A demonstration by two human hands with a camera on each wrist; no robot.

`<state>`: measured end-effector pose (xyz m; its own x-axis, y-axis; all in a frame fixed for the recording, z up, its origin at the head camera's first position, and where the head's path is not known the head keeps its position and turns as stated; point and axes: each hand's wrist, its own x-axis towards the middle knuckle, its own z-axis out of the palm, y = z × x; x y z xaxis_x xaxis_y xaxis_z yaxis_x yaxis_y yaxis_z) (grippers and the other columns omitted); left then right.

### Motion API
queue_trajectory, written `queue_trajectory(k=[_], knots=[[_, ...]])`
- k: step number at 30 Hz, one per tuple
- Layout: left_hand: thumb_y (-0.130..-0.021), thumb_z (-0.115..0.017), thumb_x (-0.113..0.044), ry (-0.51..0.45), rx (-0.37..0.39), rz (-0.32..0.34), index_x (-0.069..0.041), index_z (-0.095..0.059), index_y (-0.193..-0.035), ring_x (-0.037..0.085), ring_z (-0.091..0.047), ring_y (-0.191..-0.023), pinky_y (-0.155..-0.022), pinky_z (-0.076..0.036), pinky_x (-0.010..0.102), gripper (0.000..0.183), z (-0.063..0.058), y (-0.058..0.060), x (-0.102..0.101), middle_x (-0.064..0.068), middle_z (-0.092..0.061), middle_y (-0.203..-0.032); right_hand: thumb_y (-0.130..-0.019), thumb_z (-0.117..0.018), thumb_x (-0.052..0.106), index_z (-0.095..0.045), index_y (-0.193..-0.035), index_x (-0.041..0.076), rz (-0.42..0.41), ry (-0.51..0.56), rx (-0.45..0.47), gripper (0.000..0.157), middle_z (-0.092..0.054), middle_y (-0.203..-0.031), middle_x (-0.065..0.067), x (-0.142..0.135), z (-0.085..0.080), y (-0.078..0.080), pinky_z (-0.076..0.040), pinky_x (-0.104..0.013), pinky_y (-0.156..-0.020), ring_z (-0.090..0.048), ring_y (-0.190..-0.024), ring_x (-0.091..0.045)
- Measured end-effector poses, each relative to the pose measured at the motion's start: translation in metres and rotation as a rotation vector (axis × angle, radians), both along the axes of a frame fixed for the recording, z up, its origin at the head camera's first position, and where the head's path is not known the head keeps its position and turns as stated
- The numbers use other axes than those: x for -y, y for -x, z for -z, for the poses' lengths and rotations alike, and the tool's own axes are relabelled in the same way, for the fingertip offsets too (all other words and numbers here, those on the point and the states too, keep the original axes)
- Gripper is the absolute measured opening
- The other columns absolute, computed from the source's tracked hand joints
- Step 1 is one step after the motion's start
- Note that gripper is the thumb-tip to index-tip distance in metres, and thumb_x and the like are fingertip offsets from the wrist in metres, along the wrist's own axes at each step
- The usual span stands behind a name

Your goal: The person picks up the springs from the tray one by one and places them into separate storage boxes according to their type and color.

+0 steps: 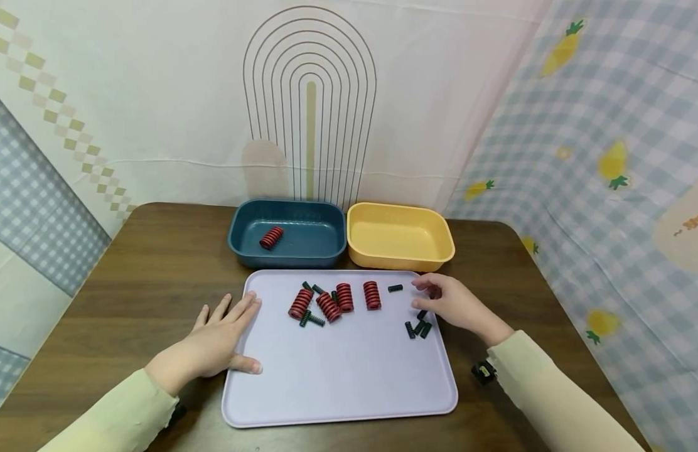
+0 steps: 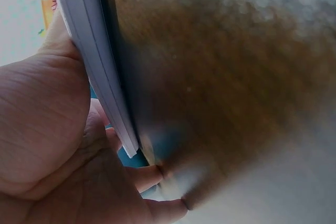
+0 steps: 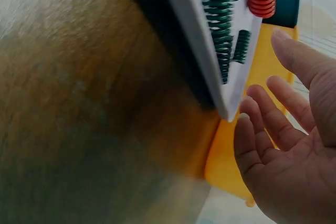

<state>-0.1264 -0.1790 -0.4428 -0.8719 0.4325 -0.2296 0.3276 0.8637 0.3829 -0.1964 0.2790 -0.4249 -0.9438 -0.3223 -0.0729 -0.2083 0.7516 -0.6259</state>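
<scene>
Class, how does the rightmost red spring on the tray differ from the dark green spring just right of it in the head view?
Colour: the red spring has bright red coils; the green spring looks dark green.
Size: the red spring is longer and much thicker than the green spring.
Direction: in the head view, the red spring runs roughly up the picture, the green spring across it.
Both are coiled and lie on the tray.
</scene>
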Motion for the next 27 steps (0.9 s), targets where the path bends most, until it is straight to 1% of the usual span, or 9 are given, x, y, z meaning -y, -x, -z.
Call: queue_trajectory(k=[4,12,17,23,27], knots=[[-0.066,-0.066,-0.074,0.01,0.003,-0.003,-0.007,-0.023,-0.153,0.052,-0.005,-0.139,-0.099,-0.003,0.074,0.118,0.002,0.001,0.001,0.014,-0.012,-0.16,-0.085,-0.076,0.027,-0.066,-0.119,0.011,0.008,0.023,-0.006,0.039,-0.066,-0.11,-0.003,0.001,0.008,0.006,-0.045,-0.036,-0.081,-0.055,-0.093,-0.021],[-0.066,-0.066,-0.074,0.014,0.015,-0.001,-0.008,-0.023,-0.154,0.052,-0.005,-0.139,-0.1,-0.003,0.074,0.118,0.002,0.002,0.0,0.014,-0.012,-0.16,-0.086,-0.076,0.027,-0.066,-0.119,0.01,0.005,0.081,0.054,0.038,-0.065,-0.109,-0.002,0.01,0.017,0.018,-0.048,-0.036,-0.08,-0.058,-0.092,-0.017],[-0.065,-0.067,-0.074,0.011,0.019,-0.002,-0.008,-0.022,-0.154,0.052,-0.005,-0.139,-0.099,-0.003,0.075,0.119,0.003,0.002,0.001,0.013,-0.012,-0.16,-0.086,-0.075,0.026,-0.065,-0.12,0.01,0.008,0.07,0.075,0.038,-0.064,-0.112,-0.002,0.015,0.017,0.02,-0.048,-0.035,-0.08,-0.057,-0.093,-0.017],[-0.065,-0.066,-0.075,0.012,0.014,-0.001,-0.008,-0.022,-0.154,0.052,-0.005,-0.139,-0.099,-0.003,0.075,0.119,0.003,0.002,0.001,0.014,-0.012,-0.16,-0.087,-0.074,0.024,-0.067,-0.117,0.01,0.017,0.08,0.085,0.034,-0.065,-0.104,-0.001,0.019,0.018,0.023,-0.048,-0.035,-0.077,-0.056,-0.088,-0.018],[-0.065,-0.065,-0.076,0.015,0.009,0.0,-0.008,-0.022,-0.154,0.052,-0.005,-0.139,-0.099,-0.003,0.075,0.12,0.004,0.002,0.001,0.013,-0.012,-0.16,-0.087,-0.074,0.022,-0.067,-0.114,0.01,0.025,0.081,0.093,0.031,-0.064,-0.1,-0.001,0.02,0.021,0.025,-0.048,-0.034,-0.077,-0.057,-0.088,-0.017]])
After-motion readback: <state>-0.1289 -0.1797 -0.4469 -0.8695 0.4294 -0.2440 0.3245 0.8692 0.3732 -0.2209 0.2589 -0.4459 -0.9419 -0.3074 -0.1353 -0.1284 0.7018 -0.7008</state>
